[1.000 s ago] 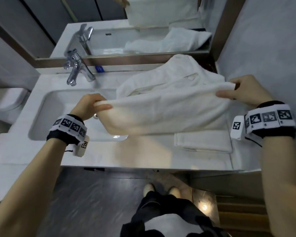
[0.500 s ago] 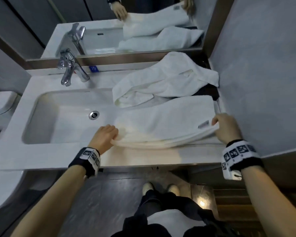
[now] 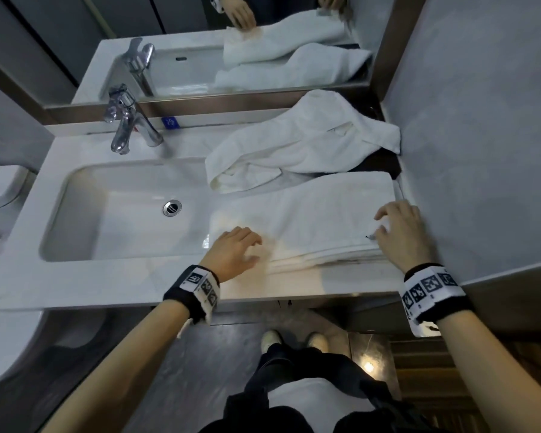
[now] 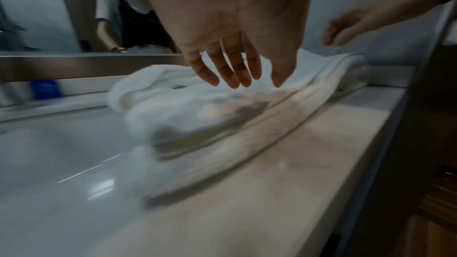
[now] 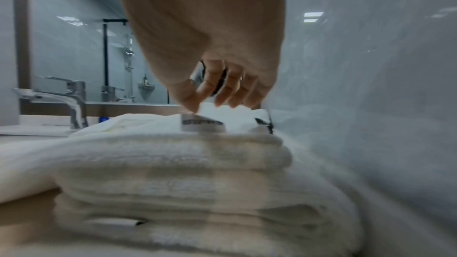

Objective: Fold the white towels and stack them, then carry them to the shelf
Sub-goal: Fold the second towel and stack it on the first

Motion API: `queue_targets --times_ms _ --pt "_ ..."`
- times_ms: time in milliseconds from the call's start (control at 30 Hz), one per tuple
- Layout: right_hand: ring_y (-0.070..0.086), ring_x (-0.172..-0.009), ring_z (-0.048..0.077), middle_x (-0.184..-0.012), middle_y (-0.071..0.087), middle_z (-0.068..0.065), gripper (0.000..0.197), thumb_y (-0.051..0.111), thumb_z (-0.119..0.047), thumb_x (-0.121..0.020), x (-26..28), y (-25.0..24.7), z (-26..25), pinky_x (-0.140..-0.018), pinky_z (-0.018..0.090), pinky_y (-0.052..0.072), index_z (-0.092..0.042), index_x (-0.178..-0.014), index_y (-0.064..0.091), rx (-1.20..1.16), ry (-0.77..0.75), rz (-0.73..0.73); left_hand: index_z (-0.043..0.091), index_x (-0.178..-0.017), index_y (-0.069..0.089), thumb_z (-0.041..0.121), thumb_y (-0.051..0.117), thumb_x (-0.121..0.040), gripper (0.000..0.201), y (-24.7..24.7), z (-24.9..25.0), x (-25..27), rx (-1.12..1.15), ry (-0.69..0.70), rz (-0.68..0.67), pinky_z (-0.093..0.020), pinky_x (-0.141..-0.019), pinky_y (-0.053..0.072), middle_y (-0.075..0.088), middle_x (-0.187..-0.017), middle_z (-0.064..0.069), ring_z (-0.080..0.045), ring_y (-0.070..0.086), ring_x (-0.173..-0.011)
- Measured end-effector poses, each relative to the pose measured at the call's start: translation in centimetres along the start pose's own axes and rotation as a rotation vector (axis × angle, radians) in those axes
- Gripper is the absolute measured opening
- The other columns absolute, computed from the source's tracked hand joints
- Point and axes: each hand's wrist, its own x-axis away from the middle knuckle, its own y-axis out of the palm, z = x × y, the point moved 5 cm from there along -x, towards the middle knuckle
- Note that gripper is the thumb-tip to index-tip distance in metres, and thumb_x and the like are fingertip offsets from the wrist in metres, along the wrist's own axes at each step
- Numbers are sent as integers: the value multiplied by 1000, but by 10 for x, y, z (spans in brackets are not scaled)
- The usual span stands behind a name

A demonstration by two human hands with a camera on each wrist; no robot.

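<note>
A white towel (image 3: pixel 310 220) folded into a long strip lies on top of a folded white stack (image 5: pixel 173 192) on the counter, right of the sink. My left hand (image 3: pixel 241 248) hovers over the towel's left end (image 4: pixel 197 108) with straight, spread fingers (image 4: pixel 235 73) and holds nothing. My right hand (image 3: pixel 394 226) is at the right end by the wall. Its thumb and fingertips (image 5: pixel 222 99) pinch a raised bit of towel beside the label (image 5: pixel 200 122). A second white towel (image 3: pixel 294 145) lies crumpled behind, against the mirror ledge.
The sink basin (image 3: pixel 107 214) with a chrome faucet (image 3: pixel 128 126) fills the left of the white counter (image 3: pixel 138 285). A mirror (image 3: pixel 169 26) runs along the back. A grey wall (image 3: pixel 466 135) closes the right side. A dark object (image 3: pixel 384 160) shows under the crumpled towel.
The towel, held up stretched between both hands a second ago, came down onto the folded stack. My left hand has let go of its end and opened.
</note>
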Motion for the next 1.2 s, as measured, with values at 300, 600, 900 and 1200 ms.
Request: queue_targets --times_ms 300,600,900,1200 --pt "51 -95 20 -97 60 1 14 62 -23 -88 7 34 -35 -81 30 36 -16 -99 61 33 -263 -451 13 -115 50 17 57 -82 34 32 48 -35 -29 14 -174 -32 -77 40 57 -116 -5 -23 51 -108" --pt "49 -98 16 -99 58 -2 14 66 -24 -84 17 35 -21 -86 30 41 -18 -97 64 -30 -293 -551 15 -114 57 35 57 -90 31 36 48 -30 58 89 -301 -33 -81 46 58 -109 -2 -18 57 -97" --pt "45 -117 35 -125 51 18 37 61 -24 -88 -8 12 35 -101 42 36 -7 -120 53 -84 278 -75 5 -149 4 35 57 -90 85 11 43 -80 -36 -57 -111 -35 -120 14 4 -160 -9 -22 5 -148" --pt "58 -101 25 -124 61 14 44 62 -28 -89 -24 17 44 -85 30 44 -4 -124 53 -467 595 -372 6 -145 -21 63 71 -61 137 48 39 -113 -145 -195 -393 -50 -117 -11 -26 -156 -9 -24 -25 -143"
